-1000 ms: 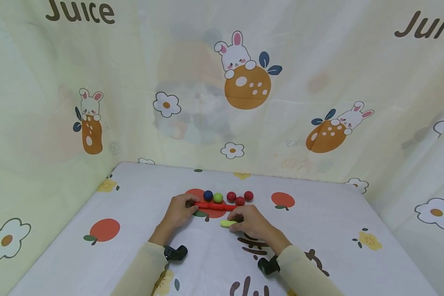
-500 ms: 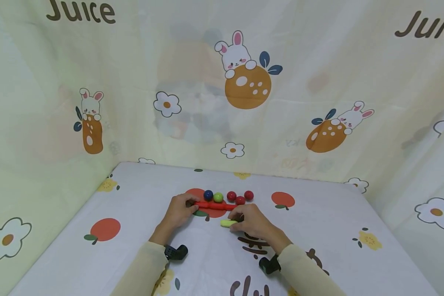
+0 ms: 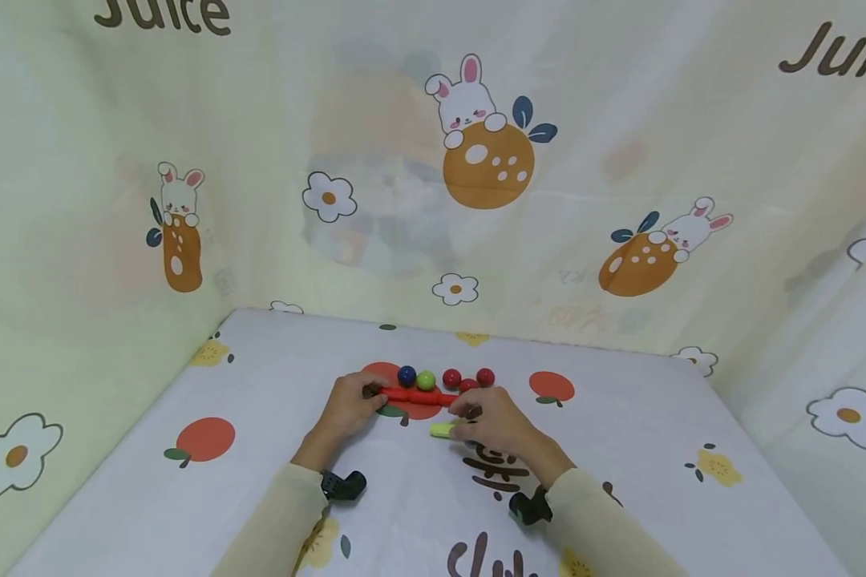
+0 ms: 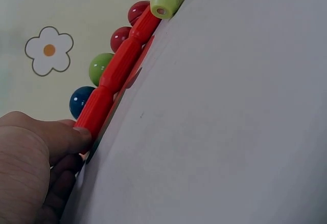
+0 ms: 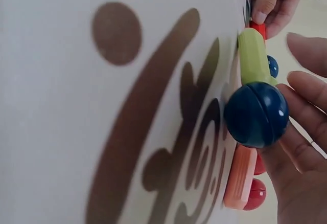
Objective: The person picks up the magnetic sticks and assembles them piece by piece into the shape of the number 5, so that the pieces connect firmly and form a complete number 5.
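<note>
My left hand (image 3: 350, 405) pinches the left end of a red ribbed rod (image 4: 122, 63), which looks like several sticks in a line. Beyond this rod lie a blue ball (image 3: 406, 377), a green ball (image 3: 426, 381) and several red balls (image 3: 451, 378). My right hand (image 3: 501, 421) is over the right end of a lime-green stick (image 3: 442, 430). In the right wrist view a second blue ball (image 5: 257, 114) sits at that stick's end, in front of spread fingers, the thumb standing apart. The head view hides this ball behind the hand.
An orange-red stick (image 5: 240, 178) lies beside red balls in the right wrist view. A white printed cloth (image 3: 274, 449) covers the table, and a printed curtain (image 3: 375, 264) hangs behind it. Both wrists wear black cameras (image 3: 343, 486).
My right hand has loosened and shifted slightly right, its fingers spreading away from the lime-green stick's end. The left hand still pinches the red rod. The head view has tilted a little.
</note>
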`<action>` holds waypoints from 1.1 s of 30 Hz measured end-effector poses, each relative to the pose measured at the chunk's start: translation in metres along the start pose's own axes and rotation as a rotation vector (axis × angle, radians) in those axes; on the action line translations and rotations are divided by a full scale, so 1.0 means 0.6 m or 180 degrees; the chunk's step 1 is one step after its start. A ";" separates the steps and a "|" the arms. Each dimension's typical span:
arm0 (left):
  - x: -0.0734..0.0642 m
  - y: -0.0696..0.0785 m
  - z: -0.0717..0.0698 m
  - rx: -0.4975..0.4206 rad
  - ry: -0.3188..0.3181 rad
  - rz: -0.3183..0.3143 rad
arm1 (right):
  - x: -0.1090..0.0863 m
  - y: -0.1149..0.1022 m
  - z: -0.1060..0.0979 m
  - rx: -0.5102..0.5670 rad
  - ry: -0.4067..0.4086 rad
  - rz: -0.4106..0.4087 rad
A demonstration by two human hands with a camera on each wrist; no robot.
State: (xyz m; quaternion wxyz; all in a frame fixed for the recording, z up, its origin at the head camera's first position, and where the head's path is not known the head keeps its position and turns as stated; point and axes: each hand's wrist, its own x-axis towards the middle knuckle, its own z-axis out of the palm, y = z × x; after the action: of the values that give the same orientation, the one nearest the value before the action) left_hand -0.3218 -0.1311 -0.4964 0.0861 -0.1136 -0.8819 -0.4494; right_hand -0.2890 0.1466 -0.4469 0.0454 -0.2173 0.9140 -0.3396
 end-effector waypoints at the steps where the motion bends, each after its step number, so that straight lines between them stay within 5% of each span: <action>1: 0.001 0.001 0.000 0.0004 -0.0009 0.0005 | -0.001 -0.001 -0.002 0.0047 0.0055 0.0020; 9: 0.007 0.004 0.002 0.0057 -0.0056 -0.0049 | 0.004 0.009 -0.024 0.0264 0.0829 -0.0093; 15: 0.006 0.002 0.006 0.0013 0.0006 0.0039 | 0.024 0.028 -0.033 0.0159 0.1292 0.0075; 23: -0.001 0.002 0.011 0.0003 0.0026 0.0125 | 0.037 0.049 -0.040 0.0126 0.1317 0.0334; 33: -0.007 0.008 0.007 0.0006 0.0014 -0.0007 | 0.050 0.061 -0.050 -0.0071 0.0887 0.0564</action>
State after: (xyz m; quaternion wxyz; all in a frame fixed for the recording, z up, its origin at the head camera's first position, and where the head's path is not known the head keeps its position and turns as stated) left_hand -0.3169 -0.1254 -0.4963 0.0877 -0.1116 -0.8823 -0.4489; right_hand -0.3361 0.1762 -0.4454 -0.0544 -0.0871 0.9307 -0.3510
